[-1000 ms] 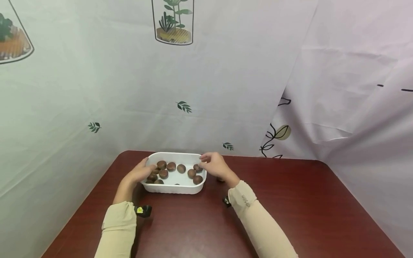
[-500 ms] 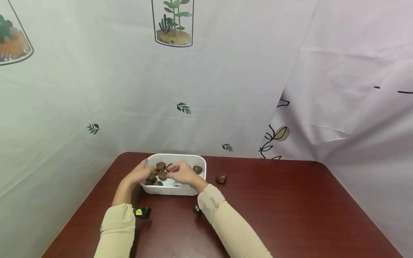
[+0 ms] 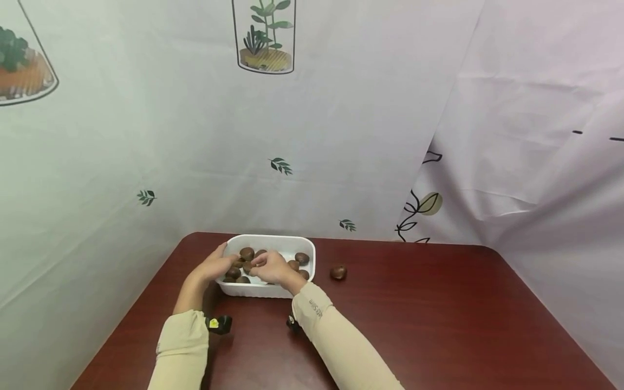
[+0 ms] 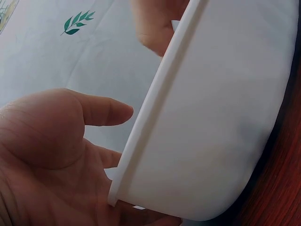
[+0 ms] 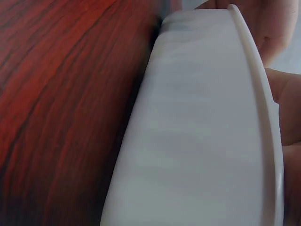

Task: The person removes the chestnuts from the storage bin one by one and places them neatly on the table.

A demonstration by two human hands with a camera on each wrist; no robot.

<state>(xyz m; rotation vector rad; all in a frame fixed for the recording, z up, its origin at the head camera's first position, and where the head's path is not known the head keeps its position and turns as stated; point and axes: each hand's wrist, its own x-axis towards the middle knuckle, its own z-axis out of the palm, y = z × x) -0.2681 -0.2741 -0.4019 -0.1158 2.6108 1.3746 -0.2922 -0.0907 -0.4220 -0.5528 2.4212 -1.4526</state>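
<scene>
In the head view a white tray (image 3: 270,291) with several brown chestnuts (image 3: 247,253) in it stands near the table's far edge. The left hand (image 3: 213,267) holds the tray's left end. The left wrist view has its thumb (image 4: 110,111) by the rim and other fingers outside and below it. Over the tray's near side reaches the right hand (image 3: 274,269), thumb and fingers bent, fingertips at a chestnut (image 3: 247,267). Whether they pinch it cannot be told. In the right wrist view the tray's wall (image 5: 197,117) hides most of the fingers.
A single chestnut (image 3: 338,272) lies on the dark red table (image 3: 414,314), right of the tray. White printed cloth (image 3: 317,135) hangs close behind the table and along its sides. Black wrist cameras (image 3: 220,324) sit below both hands.
The right hand has moved left from the tray's right end to the chestnuts inside. This uncovers the chestnut on the table. The left hand stays at the tray's left end.
</scene>
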